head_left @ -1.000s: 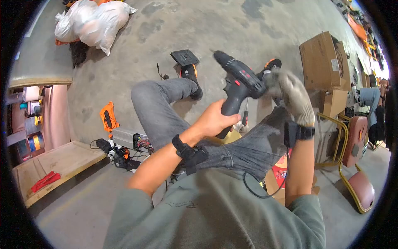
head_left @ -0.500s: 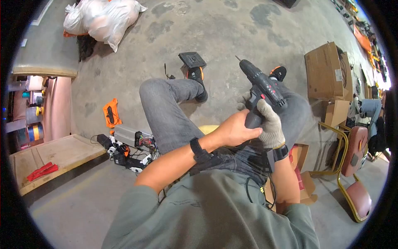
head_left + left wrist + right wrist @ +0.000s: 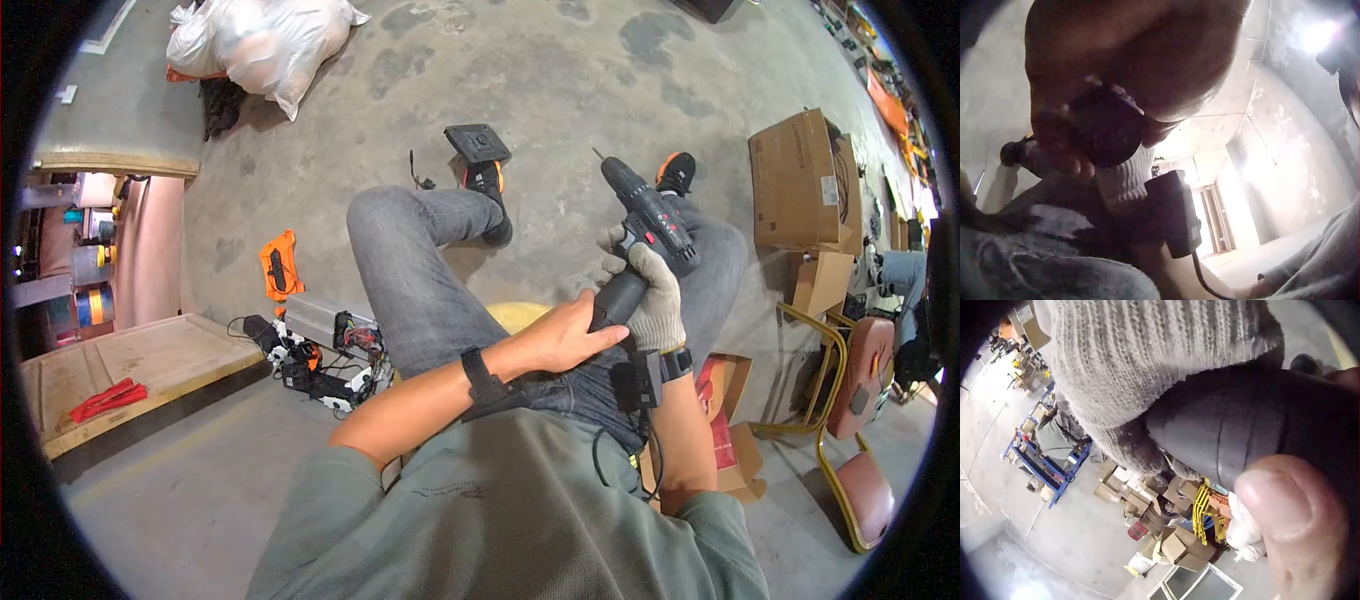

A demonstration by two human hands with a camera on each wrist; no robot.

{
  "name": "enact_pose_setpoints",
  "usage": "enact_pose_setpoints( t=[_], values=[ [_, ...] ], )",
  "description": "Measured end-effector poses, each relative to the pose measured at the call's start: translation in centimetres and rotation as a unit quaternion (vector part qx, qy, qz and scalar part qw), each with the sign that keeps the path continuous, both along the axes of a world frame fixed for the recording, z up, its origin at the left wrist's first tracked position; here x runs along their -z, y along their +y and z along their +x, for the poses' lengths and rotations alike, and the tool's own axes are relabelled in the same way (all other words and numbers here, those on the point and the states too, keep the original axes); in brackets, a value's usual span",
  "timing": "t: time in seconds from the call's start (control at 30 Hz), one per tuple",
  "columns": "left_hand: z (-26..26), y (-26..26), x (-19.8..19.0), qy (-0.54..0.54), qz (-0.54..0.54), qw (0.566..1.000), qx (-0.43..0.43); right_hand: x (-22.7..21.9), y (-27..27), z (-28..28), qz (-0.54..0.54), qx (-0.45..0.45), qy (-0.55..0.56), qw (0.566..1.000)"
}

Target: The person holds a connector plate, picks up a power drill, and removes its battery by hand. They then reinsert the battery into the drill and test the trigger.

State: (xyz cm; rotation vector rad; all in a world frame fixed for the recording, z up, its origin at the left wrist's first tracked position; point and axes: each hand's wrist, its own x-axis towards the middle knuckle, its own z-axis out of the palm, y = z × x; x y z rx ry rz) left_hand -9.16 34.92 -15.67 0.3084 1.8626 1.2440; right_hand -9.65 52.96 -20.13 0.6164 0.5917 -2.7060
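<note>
A black and grey power drill (image 3: 650,212), a thin bit in its chuck, points up and away over the thighs. The bare left hand (image 3: 565,333) grips the lower end of its handle, thumb along the side. Around the upper handle, just below the drill body, curls the gloved right hand (image 3: 655,300). In the left wrist view the left hand (image 3: 1129,56) wraps the dark round handle end (image 3: 1107,128). The right wrist view has the knitted glove (image 3: 1160,356) over the dark handle (image 3: 1241,419), with the bare thumb (image 3: 1291,500) pressed on it.
Cardboard boxes (image 3: 800,180) and a chair (image 3: 860,380) stand at the right. On the left are a wooden board (image 3: 170,370) with red gloves (image 3: 108,399), an orange item (image 3: 281,265) and electronic parts (image 3: 320,370). A white bag (image 3: 265,50) lies at the far left.
The gloved right hand has come down from beside the drill's rear and taken hold of the handle. The drill has swung to the right and now lies lower, with the left hand still gripping it.
</note>
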Motion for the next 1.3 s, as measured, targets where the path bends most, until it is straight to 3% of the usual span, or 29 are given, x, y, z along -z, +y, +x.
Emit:
enact_pose_setpoints(
  t=[0.17, 0.3, 0.37, 0.47, 0.53, 0.63, 0.73, 0.93, 1.07, 1.17, 1.23, 1.3],
  values=[
    [0.2, 0.1, 0.9, 0.036, 0.003, 0.999, 0.011, -1.5, -0.5, -0.3, -0.031, 0.006, -0.008, 0.999],
    [0.2, 0.0, 2.1, 0.0, 0.043, 0.999, -0.001, 0.5, -0.2, -0.3, -0.04, 0.001, 0.024, 0.999],
    [0.3, 0.0, 2.1, -0.021, 0.061, 0.998, -0.008, 0.0, -0.3, -0.3, 0.018, -0.016, 0.006, 1.0],
    [0.9, 0.3, 2.5, 0.018, 0.051, 0.999, -0.007, -1.4, -0.6, -0.5, 0.027, -0.017, 0.013, 0.999],
    [1.4, 0.6, 2.5, 0.086, 0.03, 0.995, -0.05, -1.5, -0.7, -0.7, 0.039, -0.013, -0.006, 0.999],
    [1.7, 0.9, 1.8, 0.098, -0.04, 0.993, -0.054, -1.1, -1.3, -0.6, 0.061, -0.003, -0.039, 0.997],
    [1.2, 0.9, 1.5, 0.08, -0.066, 0.993, -0.049, -0.9, -1.9, -0.6, 0.165, 0.039, -0.109, 0.979],
    [1.1, 0.8, 2.5, 0.09, -0.053, 0.994, -0.045, -0.9, -2.1, -0.4, 0.213, 0.043, -0.124, 0.968],
    [1.2, 0.9, 3.1, 0.078, -0.062, 0.995, -0.029, -0.2, -1.7, -0.3, 0.201, 0.036, -0.133, 0.97],
    [1.5, 0.9, 3.3, 0.085, -0.054, 0.994, -0.03, -0.2, -1.4, -0.2, 0.196, 0.031, -0.081, 0.977],
    [1.1, 0.6, 2.9, 0.06, -0.036, 0.997, -0.03, -0.5, -1.1, -0.4, 0.093, 0.016, -0.061, 0.994],
    [0.8, 0.2, 2.5, 0.057, -0.034, 0.998, -0.02, -1.0, -1.2, -0.5, 0.077, 0.019, -0.047, 0.996]
  ],
)
